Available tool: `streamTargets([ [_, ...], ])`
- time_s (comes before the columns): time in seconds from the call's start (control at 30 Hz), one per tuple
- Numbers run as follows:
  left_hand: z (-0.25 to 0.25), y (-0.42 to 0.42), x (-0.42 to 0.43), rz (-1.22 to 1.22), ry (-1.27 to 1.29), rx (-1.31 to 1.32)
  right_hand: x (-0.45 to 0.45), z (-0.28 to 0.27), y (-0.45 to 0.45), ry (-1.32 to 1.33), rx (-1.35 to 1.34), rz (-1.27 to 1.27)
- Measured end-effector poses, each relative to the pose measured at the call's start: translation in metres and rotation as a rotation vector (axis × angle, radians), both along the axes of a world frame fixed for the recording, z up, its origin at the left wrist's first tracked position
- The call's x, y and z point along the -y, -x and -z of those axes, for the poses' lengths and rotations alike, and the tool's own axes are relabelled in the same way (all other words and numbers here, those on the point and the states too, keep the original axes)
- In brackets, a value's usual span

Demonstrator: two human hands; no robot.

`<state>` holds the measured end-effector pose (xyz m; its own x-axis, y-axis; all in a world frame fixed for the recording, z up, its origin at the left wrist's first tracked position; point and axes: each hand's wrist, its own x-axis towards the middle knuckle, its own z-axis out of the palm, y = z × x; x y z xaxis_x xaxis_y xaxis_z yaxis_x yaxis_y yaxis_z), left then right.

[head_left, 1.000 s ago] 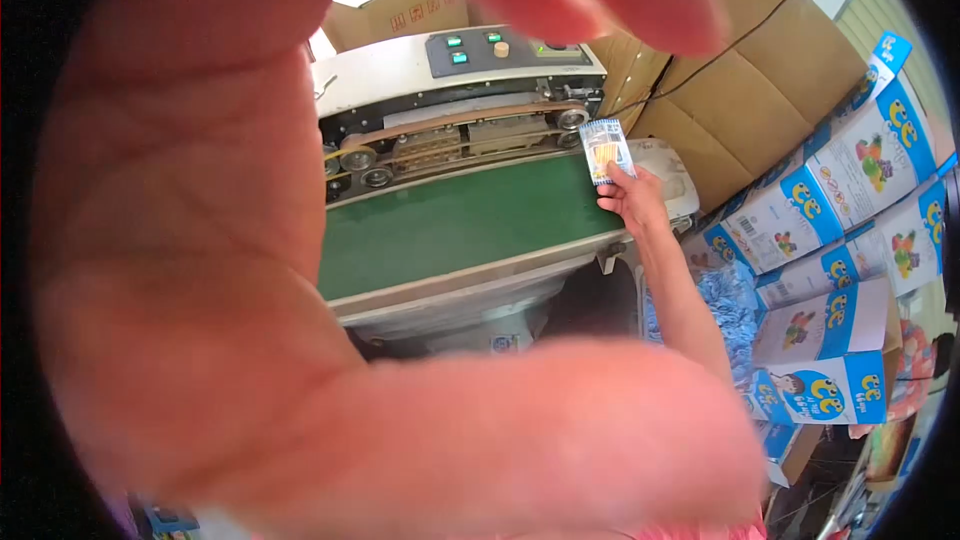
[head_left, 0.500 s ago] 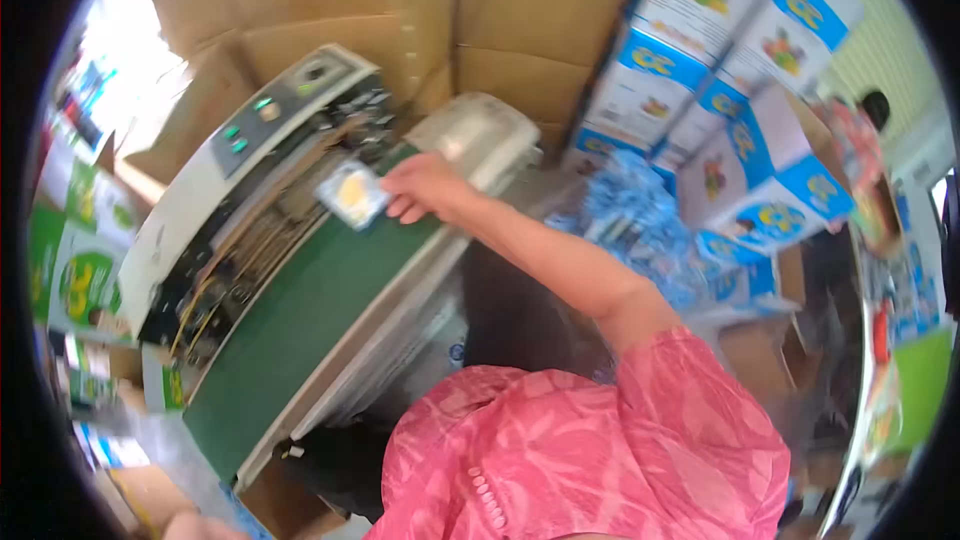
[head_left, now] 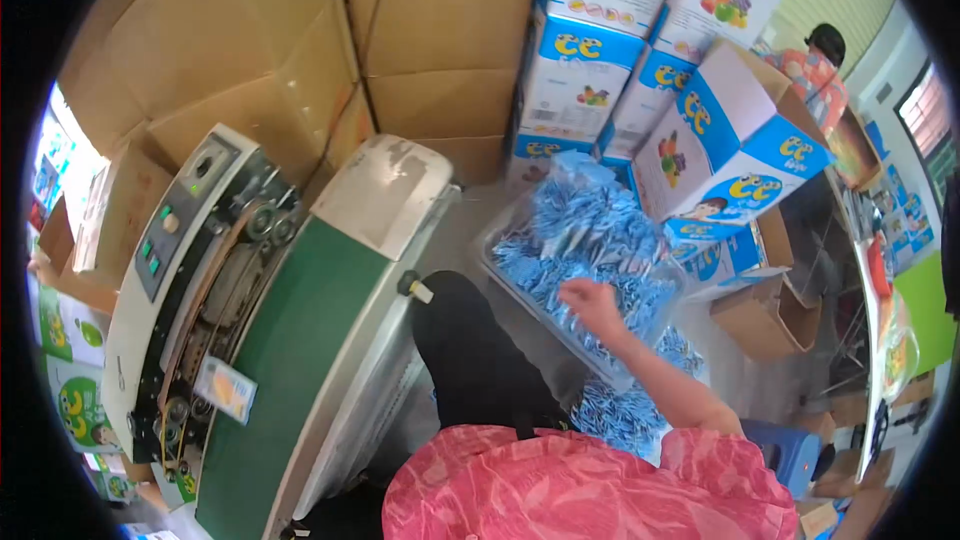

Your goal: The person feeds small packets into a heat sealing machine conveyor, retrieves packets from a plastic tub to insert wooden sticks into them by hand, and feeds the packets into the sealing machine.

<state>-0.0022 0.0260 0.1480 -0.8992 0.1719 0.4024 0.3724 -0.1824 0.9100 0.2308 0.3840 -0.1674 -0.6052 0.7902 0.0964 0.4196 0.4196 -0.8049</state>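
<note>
Right hand [head_left: 592,305] has moved from green belt [head_left: 300,310] to tray [head_left: 548,320], fingers half-curled; can't tell if I've pinched anything. Left hand's out of view. Plenty of blue packets [head_left: 585,220] left there. One printed packet [head_left: 225,390] is down on the belt, edge by the machine [head_left: 175,290].

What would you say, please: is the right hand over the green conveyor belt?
No, the right hand is over the blue-printed plastic packets in the clear plastic tub.
</note>
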Motion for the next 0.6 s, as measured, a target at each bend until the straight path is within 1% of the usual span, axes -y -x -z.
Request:
streamTargets([
  [0.03, 0.003, -0.001, -0.008, -0.004, 0.014, 0.007, -0.028, 0.014, -0.025, 0.09, 0.036, 0.165],
  [0.1, 0.008, -0.013, -0.025, -0.016, 0.028, 0.048, -0.083, 0.02, -0.074, -0.274, 0.12, 0.363],
  [0.13, 0.01, -0.021, -0.031, -0.022, 0.046, 0.072, -0.117, 0.023, -0.098, -0.772, 0.166, 0.337],
  [0.17, 0.009, -0.025, -0.034, -0.017, 0.102, 0.101, -0.137, 0.02, -0.112, -0.738, 0.181, 0.438],
  [0.2, 0.007, -0.033, -0.031, -0.003, 0.187, 0.135, -0.151, 0.025, -0.128, -0.741, 0.277, 0.543],
  [0.23, 0.002, -0.037, -0.03, 0.014, 0.27, 0.16, -0.152, 0.013, -0.136, -0.696, 0.261, 0.502],
  [0.3, -0.005, -0.043, -0.04, 0.008, 0.334, 0.156, -0.181, 0.038, -0.151, -0.35, 0.366, 0.535],
  [0.37, -0.005, -0.045, -0.055, -0.014, 0.309, 0.119, -0.18, 0.019, -0.129, -0.01, 0.134, 0.404],
  [0.43, -0.001, -0.048, -0.08, -0.01, 0.241, 0.085, -0.199, 0.054, -0.12, -0.001, -0.092, 0.527],
  [0.47, 0.002, -0.048, -0.093, -0.002, 0.197, 0.066, -0.205, 0.068, -0.12, -0.095, 0.028, 0.626],
  [0.5, 0.003, -0.05, -0.104, 0.008, 0.157, 0.049, -0.202, 0.066, -0.115, -0.179, 0.15, 0.731],
  [0.53, 0.0, -0.056, -0.111, 0.015, 0.132, 0.037, -0.204, 0.062, -0.116, -0.137, 0.123, 0.697],
  [0.57, 0.007, -0.063, -0.121, 0.136, 0.229, -0.034, -0.206, 0.061, -0.119, -0.086, 0.099, 0.657],
  [0.6, 0.018, -0.072, -0.131, 0.25, 0.331, -0.111, -0.21, 0.066, -0.123, -0.1, 0.082, 0.681],
])
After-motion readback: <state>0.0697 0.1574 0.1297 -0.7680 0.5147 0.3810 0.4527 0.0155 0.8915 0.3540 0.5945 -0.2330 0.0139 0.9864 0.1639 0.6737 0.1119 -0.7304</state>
